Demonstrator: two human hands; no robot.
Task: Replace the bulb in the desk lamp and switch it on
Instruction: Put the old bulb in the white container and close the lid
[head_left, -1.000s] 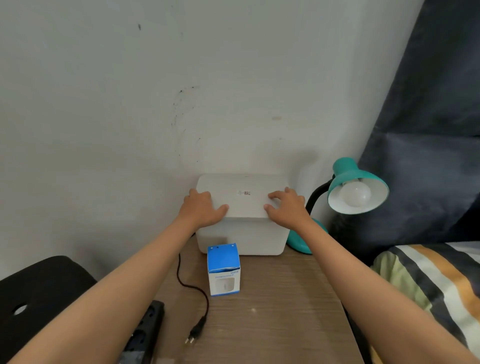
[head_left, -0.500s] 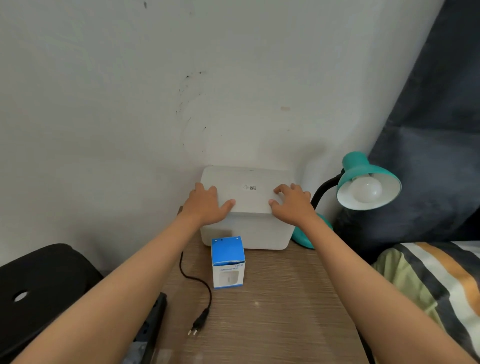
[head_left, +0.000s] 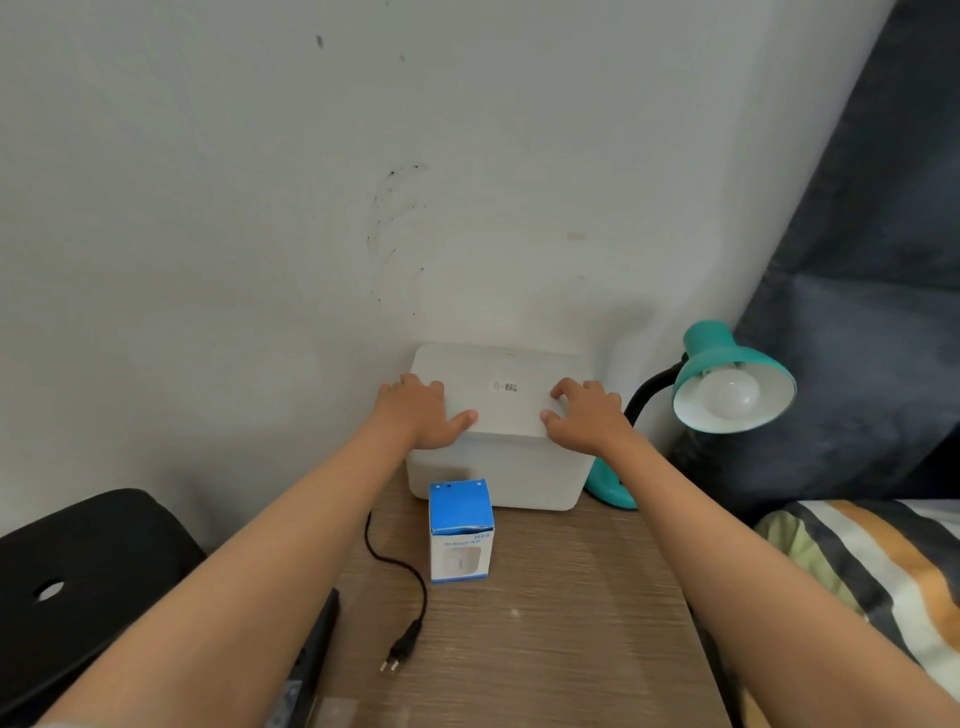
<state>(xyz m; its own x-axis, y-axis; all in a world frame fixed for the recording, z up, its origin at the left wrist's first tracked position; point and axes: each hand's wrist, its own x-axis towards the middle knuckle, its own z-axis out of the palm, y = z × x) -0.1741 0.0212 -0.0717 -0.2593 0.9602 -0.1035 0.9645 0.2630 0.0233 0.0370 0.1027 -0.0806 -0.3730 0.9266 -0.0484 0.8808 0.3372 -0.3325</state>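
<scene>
A teal desk lamp with a black gooseneck stands at the desk's back right, its shade facing me with a white bulb screwed in. Its black cord ends in an unplugged plug lying on the desk. A white lidded box sits against the wall. My left hand and my right hand both lie on its lid, fingers on top and thumbs against the front edge. A small blue and white carton stands upright just in front of the box.
The wooden desk is narrow. A black power strip lies at its left edge, beside a black stool. A striped blanket and dark fabric lie on the right, close behind the lamp.
Both hands stay on the box lid in the same grip. The view has shifted a little, so everything sits slightly further right in the frame.
</scene>
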